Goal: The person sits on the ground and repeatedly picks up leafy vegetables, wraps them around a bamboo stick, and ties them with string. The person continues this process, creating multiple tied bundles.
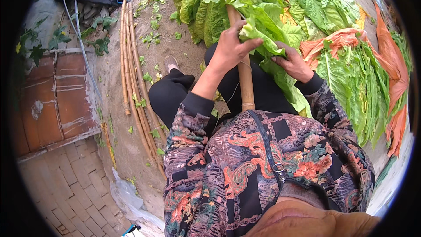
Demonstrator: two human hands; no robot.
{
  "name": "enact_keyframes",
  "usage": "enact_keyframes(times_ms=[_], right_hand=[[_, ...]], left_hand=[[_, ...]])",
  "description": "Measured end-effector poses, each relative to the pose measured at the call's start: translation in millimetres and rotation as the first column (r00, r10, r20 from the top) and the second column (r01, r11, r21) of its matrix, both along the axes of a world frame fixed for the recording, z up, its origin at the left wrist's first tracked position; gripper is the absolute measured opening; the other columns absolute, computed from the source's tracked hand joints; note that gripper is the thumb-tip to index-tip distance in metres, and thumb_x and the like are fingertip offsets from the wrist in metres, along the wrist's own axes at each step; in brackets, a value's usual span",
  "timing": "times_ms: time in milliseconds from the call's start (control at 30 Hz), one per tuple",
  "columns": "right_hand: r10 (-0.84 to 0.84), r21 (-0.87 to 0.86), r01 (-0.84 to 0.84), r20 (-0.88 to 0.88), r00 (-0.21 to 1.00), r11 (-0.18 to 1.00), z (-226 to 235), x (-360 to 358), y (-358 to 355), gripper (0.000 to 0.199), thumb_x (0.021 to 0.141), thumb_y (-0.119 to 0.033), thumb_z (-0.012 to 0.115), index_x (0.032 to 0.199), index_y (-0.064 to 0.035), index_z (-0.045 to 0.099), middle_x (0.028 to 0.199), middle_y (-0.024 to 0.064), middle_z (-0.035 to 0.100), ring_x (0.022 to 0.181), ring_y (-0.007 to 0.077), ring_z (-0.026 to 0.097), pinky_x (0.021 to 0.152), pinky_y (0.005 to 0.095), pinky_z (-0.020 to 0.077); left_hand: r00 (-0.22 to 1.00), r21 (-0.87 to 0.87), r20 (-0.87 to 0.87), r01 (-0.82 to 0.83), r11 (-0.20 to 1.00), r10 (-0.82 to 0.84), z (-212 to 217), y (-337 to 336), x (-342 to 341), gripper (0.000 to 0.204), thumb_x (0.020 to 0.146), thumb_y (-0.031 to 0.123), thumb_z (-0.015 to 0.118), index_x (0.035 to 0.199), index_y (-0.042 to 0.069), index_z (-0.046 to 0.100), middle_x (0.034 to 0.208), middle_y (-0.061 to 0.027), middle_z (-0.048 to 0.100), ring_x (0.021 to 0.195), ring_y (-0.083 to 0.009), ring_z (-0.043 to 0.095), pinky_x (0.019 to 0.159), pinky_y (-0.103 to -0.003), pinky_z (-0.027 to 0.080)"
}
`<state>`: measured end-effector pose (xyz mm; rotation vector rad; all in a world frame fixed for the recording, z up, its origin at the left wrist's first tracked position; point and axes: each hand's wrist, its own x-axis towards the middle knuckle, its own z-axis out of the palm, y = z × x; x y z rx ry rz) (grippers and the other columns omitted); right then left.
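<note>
A thick bamboo pole [247, 85] runs from my waist out between my knees. Large green leaves [213, 22] hang along its far end, and a thin string [237, 88] trails beside it. My left hand [231, 47] is closed at the pole, its thumb and fingers pinching the base of a big green leaf [258, 33]. To the right, my right hand [293, 63] pinches the edge of the leaves between thumb and fingers. What lies under my left fingers is partly hidden.
Leaf piles [322, 6] lie at the far right, with another bundle [355, 87] beside orange cloth [397, 70]. Bamboo poles [133, 70] rest on the dirt at left. Beyond them are a rusty brown panel [61, 96], brick paving [79, 184] and clear plastic sheeting [127, 197].
</note>
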<state>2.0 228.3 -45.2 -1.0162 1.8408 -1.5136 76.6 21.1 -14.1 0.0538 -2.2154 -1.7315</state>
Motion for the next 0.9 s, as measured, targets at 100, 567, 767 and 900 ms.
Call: enact_keyframes(times_ms=[100, 567, 767, 900], right_hand=[[-0.129, 0.002, 0.131, 0.180, 0.975, 0.991, -8.2, -29.1, 28.2, 0.035, 0.088, -0.004, 0.056, 0.122, 0.0011, 0.050, 0.107, 0.0052, 0.060, 0.099, 0.0112, 0.052, 0.091, 0.0258, 0.0407], [0.180, 0.126, -0.180, 0.005, 0.984, 0.976, -54.4, -66.4, -72.8, 0.048, 0.083, -0.008, 0.055, 0.127, 0.0084, 0.044, 0.122, 0.0237, 0.055, 0.114, 0.0263, 0.052, 0.096, 0.0334, 0.0394], [0.267, 0.251, -0.349, 0.308, 0.913, 0.903, -52.2, -66.5, -109.8, 0.044, 0.083, -0.014, 0.058, 0.121, 0.0075, 0.052, 0.117, 0.0152, 0.060, 0.109, 0.0183, 0.053, 0.097, 0.0300, 0.0375], [0.445, 0.230, -0.434, 0.007, 0.895, 0.871, -15.5, -68.7, -84.3, 0.040, 0.078, -0.006, 0.058, 0.116, 0.0064, 0.054, 0.113, 0.0170, 0.062, 0.108, 0.0224, 0.055, 0.096, 0.0318, 0.0393]], left_hand=[[0.985, -0.069, 0.171, -0.006, 0.998, 0.018, 9.3, -22.6, 24.7, 0.034, 0.088, 0.015, 0.063, 0.116, -0.003, 0.055, 0.072, 0.0038, 0.052, 0.064, -0.0034, 0.045, 0.057, -0.020, 0.039], [0.886, -0.503, 0.464, 0.245, 0.829, 0.019, 16.6, -61.8, 45.9, 0.020, 0.085, 0.019, 0.060, 0.085, 0.001, 0.068, 0.073, -0.0126, 0.067, 0.068, -0.0219, 0.065, 0.065, -0.032, 0.050], [0.796, -0.177, 0.596, 0.000, 0.984, 0.107, -39.2, -127.4, -14.2, 0.023, 0.083, 0.019, 0.061, 0.093, 0.000, 0.068, 0.088, -0.0157, 0.068, 0.078, -0.0198, 0.065, 0.072, -0.032, 0.051], [0.825, -0.350, 0.565, 0.214, 0.912, 0.024, 8.4, -135.1, -50.3, 0.019, 0.080, 0.015, 0.064, 0.092, 0.002, 0.071, 0.080, -0.0107, 0.070, 0.071, -0.0158, 0.065, 0.069, -0.031, 0.050]])
